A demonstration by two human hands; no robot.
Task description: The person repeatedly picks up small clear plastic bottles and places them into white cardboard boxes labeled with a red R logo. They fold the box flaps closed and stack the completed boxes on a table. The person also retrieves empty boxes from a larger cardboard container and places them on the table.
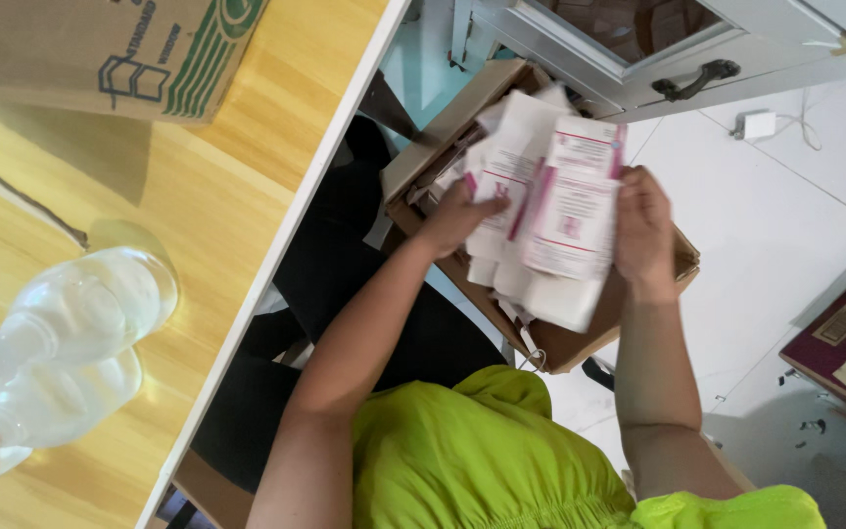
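Observation:
Both my hands hold a stack of white paper leaflets with pink print [550, 211] above an open brown cardboard box [565, 343] that rests on my lap. My left hand [462, 216] grips the stack's left edge, thumb on top. My right hand [643, 230] clasps the right edge. More loose papers lie inside the box under the stack.
A wooden table [217, 196] runs along my left, bearing a clear plastic bottle [61, 343] and a printed cardboard carton [100, 49]. A white cabinet with a dark handle [697, 78] stands ahead. A charger [758, 124] and a maroon book [839, 338] lie on the white tiled floor.

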